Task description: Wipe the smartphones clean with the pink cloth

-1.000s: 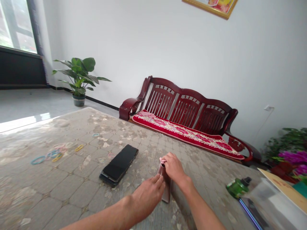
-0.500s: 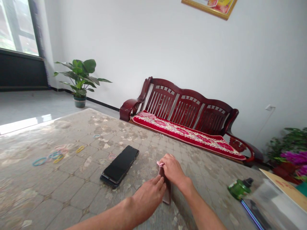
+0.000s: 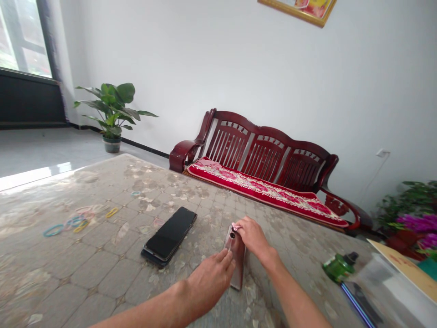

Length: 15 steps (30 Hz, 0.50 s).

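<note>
As it looks slippery, the phone [image 3: 240,257] is best held by its edges, left hand's [image 3: 214,277] grip unclear, pink scrap [image 3: 235,227] pinched by right hand [image 3: 251,234] at twelve o'clock.

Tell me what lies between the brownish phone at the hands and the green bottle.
In the head view, the right forearm crosses between the brownish phone and the green bottle; otherwise only patterned tablecloth shows there.

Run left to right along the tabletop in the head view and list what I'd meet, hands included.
Blue band → cluster of coloured bands → lone yellow band → small light-blue band → black phone → left hand → brownish phone standing between the hands → right hand → green bottle.
</note>
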Tool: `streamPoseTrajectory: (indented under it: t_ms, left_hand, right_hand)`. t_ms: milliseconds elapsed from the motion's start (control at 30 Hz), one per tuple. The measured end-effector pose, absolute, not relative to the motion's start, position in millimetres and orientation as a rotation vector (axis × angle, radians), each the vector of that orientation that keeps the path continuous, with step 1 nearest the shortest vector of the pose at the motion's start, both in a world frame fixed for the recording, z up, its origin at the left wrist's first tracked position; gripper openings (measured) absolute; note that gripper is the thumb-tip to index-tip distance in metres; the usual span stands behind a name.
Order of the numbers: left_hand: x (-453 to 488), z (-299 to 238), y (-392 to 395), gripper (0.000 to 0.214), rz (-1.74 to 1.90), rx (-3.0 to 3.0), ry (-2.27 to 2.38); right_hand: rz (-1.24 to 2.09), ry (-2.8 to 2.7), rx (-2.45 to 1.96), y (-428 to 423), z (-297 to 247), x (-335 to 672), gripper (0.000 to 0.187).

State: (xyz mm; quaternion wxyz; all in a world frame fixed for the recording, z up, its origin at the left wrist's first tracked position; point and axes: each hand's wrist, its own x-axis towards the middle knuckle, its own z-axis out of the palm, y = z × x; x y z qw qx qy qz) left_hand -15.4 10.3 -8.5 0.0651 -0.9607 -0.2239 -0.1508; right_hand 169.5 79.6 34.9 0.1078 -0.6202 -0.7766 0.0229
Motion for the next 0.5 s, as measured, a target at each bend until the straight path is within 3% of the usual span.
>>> streamPoseTrajectory:
  t_ms: [167, 333, 500]
  left_hand:
    - [-14.9, -3.5, 9.5, 0.033, -0.373, -2.884, -0.667]
    - [-15.7, -0.3, 7.6, 0.034, -0.302, -2.882, -0.67]
    - [-15.6, -5.3, 8.3, 0.037, -0.313, -2.876, -0.688]
  right_hand:
    - [0.045, -2.307, -1.798, 69.1, 30.9, 174.2, 0.031]
    - [0.02, -2.113, -1.91, 72.5, 21.8, 165.1, 0.014]
    - [-0.097, -2.038, -1.954, 75.9, 14.8, 161.5, 0.018]
